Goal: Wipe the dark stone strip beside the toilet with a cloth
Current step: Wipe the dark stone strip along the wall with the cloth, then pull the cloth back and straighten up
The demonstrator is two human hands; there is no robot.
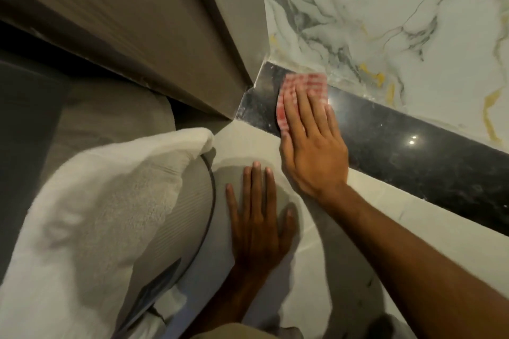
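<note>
A dark polished stone strip (pixel 413 157) runs diagonally from the wall corner at centre top down to the right edge. My right hand (pixel 311 143) lies flat on a red-and-white checked cloth (pixel 300 85), pressing it onto the strip's upper left end near the corner. White smears show on the strip left of the cloth. My left hand (pixel 259 217) rests palm down, fingers spread, on the pale floor tile below, holding nothing.
A white-and-grey marble surface with gold veins (pixel 399 22) borders the strip on its far side. A beige panel (pixel 165 36) meets the strip at the corner. A white towel (pixel 91 215) lies over a rounded grey fixture (pixel 192 201) at the left.
</note>
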